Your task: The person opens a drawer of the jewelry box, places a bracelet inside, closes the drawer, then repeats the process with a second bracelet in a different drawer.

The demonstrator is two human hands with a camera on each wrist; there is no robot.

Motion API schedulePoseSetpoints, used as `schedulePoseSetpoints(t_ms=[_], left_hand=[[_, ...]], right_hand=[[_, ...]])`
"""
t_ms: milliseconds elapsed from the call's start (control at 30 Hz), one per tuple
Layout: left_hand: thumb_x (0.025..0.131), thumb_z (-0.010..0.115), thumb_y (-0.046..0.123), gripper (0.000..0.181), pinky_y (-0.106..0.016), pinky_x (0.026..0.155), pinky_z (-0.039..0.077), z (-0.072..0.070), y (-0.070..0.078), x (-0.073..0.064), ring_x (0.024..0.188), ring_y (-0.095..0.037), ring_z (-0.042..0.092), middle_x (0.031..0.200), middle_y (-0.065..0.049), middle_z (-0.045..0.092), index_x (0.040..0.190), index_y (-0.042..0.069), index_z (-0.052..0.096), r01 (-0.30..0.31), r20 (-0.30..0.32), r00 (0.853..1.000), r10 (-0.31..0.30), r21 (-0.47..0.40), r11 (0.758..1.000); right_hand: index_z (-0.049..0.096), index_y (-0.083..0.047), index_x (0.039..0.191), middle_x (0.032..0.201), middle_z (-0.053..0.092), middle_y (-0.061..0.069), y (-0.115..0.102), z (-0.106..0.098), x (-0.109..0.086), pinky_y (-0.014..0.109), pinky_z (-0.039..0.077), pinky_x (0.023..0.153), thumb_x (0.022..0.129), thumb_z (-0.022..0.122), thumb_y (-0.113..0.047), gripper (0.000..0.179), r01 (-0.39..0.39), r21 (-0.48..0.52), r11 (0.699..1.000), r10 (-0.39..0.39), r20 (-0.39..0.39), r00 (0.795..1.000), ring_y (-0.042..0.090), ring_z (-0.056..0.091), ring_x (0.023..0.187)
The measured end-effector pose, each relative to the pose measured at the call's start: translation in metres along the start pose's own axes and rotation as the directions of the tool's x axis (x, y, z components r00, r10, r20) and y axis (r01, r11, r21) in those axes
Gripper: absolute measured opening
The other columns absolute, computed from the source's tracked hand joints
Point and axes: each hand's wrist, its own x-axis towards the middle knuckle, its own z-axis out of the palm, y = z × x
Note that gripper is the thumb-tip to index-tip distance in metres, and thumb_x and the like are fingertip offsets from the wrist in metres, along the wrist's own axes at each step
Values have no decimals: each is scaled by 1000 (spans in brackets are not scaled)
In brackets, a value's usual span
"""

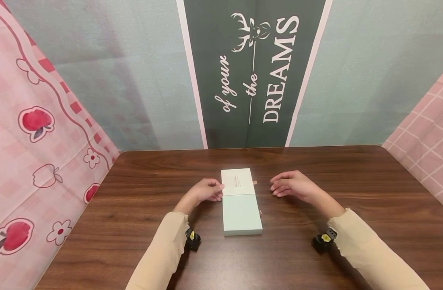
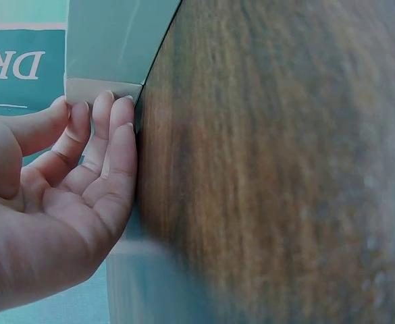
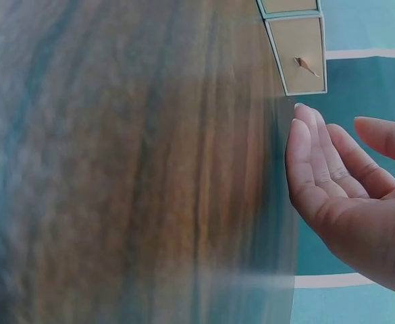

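Two shallow square boxes lie end to end on the table. The far one is a cream box with pink lettering on its lid; the near one is a plain mint green box. My left hand rests at the left side of the cream box. In the left wrist view its fingertips touch the box's side face, with the thumb at the upper edge. My right hand hovers to the right of the cream box, apart from it, fingers loosely bent and holding nothing.
Short ribbon tabs stick out from the boxes' right sides, one a small pink ribbon. The boxes stand on a dark wooden table. A printed cloth hangs behind, with a pink patterned cloth at the left.
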Motion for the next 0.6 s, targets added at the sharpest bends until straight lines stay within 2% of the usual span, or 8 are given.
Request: schedulePoseSetpoints(t_ms=[300,600], left_hand=[[93,54,15,20,-31,69,53,0,0,0,67,-16,61,72,-10,60,84,-2,58,9,-10,1000,-9,-1,1000],[92,55,18,23,-32,71,53,-2,-2,1,71,-17,62,77,-12,62,88,-5,60,16,-3,1000,-16,7,1000]], right_hand=[[42,21,118,94,63,25,-2,-6,-3,36,53,75,92,52,-4,38,-20,-26,999,18,-63,998,27,65,80],[39,21,120,97,64,23,-5,-13,-7,37,52,77,92,53,-5,41,40,6,999,-39,-84,996,25,65,82]])
